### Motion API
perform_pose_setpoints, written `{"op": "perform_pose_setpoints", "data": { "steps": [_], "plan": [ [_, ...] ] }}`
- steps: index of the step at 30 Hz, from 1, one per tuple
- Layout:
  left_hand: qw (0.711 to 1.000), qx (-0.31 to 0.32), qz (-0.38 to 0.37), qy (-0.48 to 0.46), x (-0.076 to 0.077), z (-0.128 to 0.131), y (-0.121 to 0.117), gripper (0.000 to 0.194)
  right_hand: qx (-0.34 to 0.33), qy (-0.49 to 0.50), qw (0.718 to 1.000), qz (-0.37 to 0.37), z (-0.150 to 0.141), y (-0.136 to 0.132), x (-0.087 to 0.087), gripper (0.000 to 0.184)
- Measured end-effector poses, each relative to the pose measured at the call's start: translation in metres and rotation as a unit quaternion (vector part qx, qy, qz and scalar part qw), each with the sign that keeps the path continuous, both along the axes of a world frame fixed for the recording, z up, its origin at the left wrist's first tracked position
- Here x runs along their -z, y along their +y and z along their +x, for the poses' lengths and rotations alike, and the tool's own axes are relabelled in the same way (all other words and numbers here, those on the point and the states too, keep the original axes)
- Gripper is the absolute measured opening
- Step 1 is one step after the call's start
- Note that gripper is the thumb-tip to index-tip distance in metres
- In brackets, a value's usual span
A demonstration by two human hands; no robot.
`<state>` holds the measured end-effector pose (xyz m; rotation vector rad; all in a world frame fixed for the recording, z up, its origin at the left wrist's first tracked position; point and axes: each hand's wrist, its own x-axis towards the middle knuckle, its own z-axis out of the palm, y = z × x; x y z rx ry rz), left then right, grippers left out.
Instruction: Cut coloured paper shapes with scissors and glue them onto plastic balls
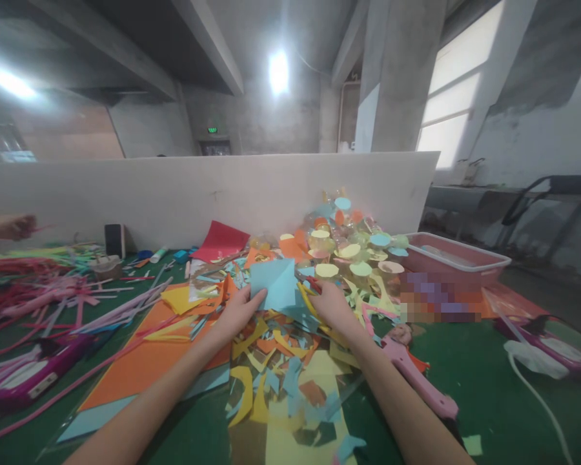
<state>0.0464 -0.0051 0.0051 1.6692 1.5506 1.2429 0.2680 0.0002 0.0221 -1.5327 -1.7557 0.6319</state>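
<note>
My left hand (239,311) pinches the lower left edge of a light blue paper sheet (274,283) and holds it up above a heap of coloured paper scraps (281,361). My right hand (332,303) is closed next to the sheet's right edge, with red-handled scissors (311,284) in its fingers; the blades are mostly hidden. Both forearms reach in from the bottom of the view over the green table (465,374).
A pile of paper circles on clear cups (353,248) lies behind my hands. A pink glue gun (414,371) rests at the right, a pink tray (458,258) beyond it. Orange sheets (145,361) and pink strips (53,303) cover the left. Another person's hand (10,226) shows at far left.
</note>
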Motion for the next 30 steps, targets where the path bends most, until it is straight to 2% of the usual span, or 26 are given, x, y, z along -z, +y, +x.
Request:
{"op": "perform_pose_setpoints", "data": {
  "steps": [8,13,20,23,30],
  "plan": [
    [0.988,0.02,-0.045,-0.144,0.001,0.003,-0.003,0.043,-0.044,0.16,0.986,-0.005,-0.005,-0.008,-0.01,0.036],
    [0.969,0.054,-0.069,-0.232,0.0,0.01,-0.003,0.038,-0.092,0.276,0.957,-0.018,-0.008,-0.015,-0.015,0.041],
    [0.924,0.074,-0.099,-0.362,-0.006,0.013,-0.006,0.031,-0.115,0.329,0.937,-0.024,-0.008,-0.017,-0.018,0.05],
    [0.915,0.084,-0.111,-0.378,-0.009,0.014,-0.007,0.031,-0.126,0.329,0.936,-0.007,-0.009,-0.013,-0.015,0.049],
    [0.932,0.077,-0.083,-0.345,-0.016,0.021,-0.014,0.052,-0.143,0.341,0.929,0.011,-0.013,-0.009,-0.01,0.048]
  ]
}}
